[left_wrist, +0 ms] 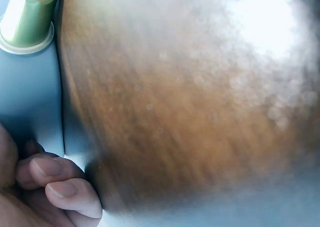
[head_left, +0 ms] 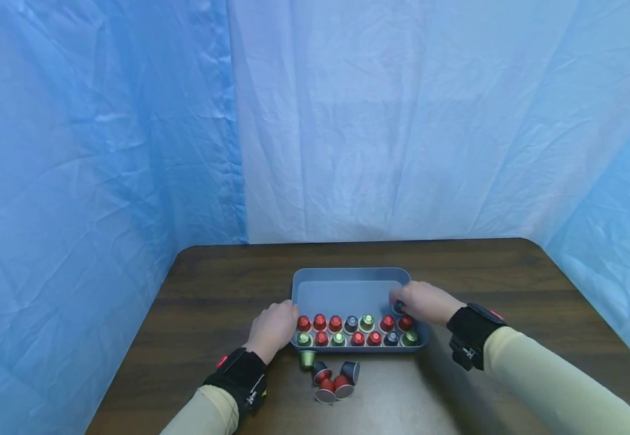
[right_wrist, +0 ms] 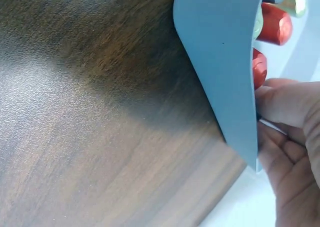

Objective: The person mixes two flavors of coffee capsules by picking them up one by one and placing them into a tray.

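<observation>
A blue-grey rectangular tray (head_left: 342,293) lies on the table with two rows of coffee capsules, red, green and dark blue, along its near side. At its left wall is my left hand (head_left: 274,329); the left wrist view shows curled fingers (left_wrist: 70,189) gripping the tray's edge. Inside the tray's right end, my right hand (head_left: 426,301) pinches a dark coffee capsule (head_left: 398,307), just behind the red capsule (head_left: 405,322) at the row's end. In the right wrist view, thumb and fingers mostly cover the held capsule.
In front of the tray a green capsule (head_left: 307,359) stands near the left corner. Beside it are two dark capsules (head_left: 350,371) and two red capsules (head_left: 326,391), some tipped over. Blue cloth (head_left: 369,121) hangs behind the brown wooden table (head_left: 206,290).
</observation>
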`<state>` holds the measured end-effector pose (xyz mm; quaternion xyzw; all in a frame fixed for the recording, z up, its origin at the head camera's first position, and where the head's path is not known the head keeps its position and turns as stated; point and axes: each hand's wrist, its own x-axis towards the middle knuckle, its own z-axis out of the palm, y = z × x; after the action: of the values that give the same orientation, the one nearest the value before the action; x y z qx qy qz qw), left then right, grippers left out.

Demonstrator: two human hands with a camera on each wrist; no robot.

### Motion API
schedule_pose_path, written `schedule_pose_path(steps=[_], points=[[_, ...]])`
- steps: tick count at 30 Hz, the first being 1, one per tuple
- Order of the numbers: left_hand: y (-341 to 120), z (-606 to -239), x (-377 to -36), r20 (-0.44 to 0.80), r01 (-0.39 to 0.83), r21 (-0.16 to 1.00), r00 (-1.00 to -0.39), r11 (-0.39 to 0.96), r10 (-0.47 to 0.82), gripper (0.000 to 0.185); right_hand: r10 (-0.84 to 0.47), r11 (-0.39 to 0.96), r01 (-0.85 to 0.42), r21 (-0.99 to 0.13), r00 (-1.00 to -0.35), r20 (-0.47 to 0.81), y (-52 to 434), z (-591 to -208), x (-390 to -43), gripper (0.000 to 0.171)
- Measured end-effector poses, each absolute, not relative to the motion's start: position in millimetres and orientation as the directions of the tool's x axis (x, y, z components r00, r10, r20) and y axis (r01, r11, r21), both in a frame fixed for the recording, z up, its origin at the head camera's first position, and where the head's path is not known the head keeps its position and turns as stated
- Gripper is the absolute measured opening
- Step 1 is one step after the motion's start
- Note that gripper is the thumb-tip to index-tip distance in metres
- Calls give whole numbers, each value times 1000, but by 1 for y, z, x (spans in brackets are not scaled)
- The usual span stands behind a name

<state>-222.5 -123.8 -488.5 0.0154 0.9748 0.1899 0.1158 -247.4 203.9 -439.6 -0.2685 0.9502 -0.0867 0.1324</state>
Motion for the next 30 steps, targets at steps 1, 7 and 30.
schedule_pose_path(steps=[1,7,30], points=[[-124,-488,-223,-219,-8,370,-972,929,79,25,-531,842,-487,-230,-822,-206,204,-440,-247,12],[-124,-489,-223,-214,25,349,-971,937,106,23,-554,828,-518,-215,-816,-166,204,-441,-245,12],[-126,-491,-225,-236,-56,411,-971,910,47,28,-749,656,-740,-151,-662,-14,183,-426,-192,62]])
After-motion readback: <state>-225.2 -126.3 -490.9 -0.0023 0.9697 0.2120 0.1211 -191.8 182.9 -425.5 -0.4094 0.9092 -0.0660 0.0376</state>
